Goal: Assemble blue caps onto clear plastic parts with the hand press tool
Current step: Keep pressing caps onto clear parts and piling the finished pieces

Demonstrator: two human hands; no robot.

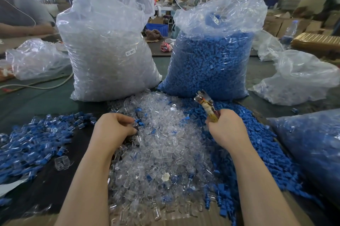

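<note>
A blue cap [138,121] w/ a clear part is pinched in the left hand [112,127], fingers curled, over the loose pile of clear parts [161,144] at table centre. The hand press tool [207,104] is gripped by the right hand [227,128], head tilted up-left. Loose blue caps [257,133] are heaped to the right, assembled pcs [35,137] to the left. Two full bags, clear [108,50] and blue [211,60], are stood behind.

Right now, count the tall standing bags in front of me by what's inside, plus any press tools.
Bags of clear parts: 1
Bags of blue caps: 1
Hand press tools: 1
Total: 3
</note>
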